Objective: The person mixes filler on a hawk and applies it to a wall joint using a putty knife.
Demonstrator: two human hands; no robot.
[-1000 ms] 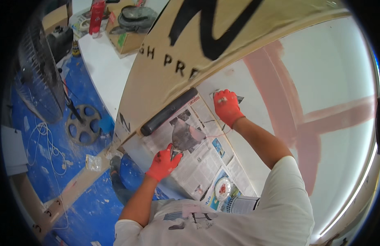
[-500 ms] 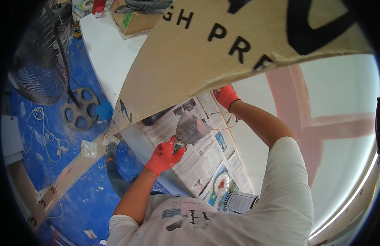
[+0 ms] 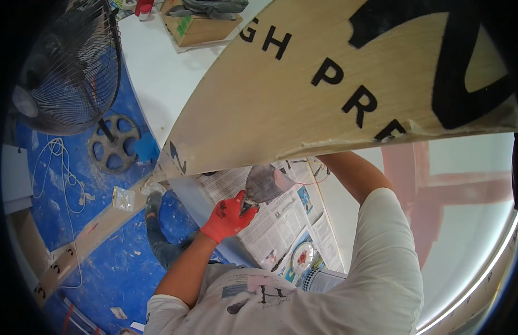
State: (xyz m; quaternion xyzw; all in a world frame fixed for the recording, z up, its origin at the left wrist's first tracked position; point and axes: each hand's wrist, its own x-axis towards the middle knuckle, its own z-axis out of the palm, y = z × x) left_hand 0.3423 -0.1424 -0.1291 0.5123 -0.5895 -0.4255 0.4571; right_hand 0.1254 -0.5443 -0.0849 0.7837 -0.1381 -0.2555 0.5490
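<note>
In a red glove, my left hand (image 3: 228, 216) is closed round the handle of a wide putty knife (image 3: 261, 184). The grey, smeared blade points up and away, and a patch of pink paste (image 3: 282, 180) covers its right corner. Newspaper sheets (image 3: 273, 220) lie beneath it. My right forearm (image 3: 356, 172) reaches under the edge of a large plywood panel (image 3: 259, 106) with black lettering. That panel hides my right hand, so its fingers and anything in them cannot be seen.
Near my waist stand a can (image 3: 325, 280) and a round lid (image 3: 302, 255) with red residue. A thin red wire (image 3: 315, 182) crosses the newspapers. Left are a pedestal fan (image 3: 75, 72), a white cord (image 3: 63, 173) and a blue, stained floor (image 3: 125, 262). A cardboard box (image 3: 200, 30) sits on a white surface.
My right hand has gone forward out of sight behind the panel. My left hand still holds the putty knife in nearly the same place. The whole view has shifted slightly.
</note>
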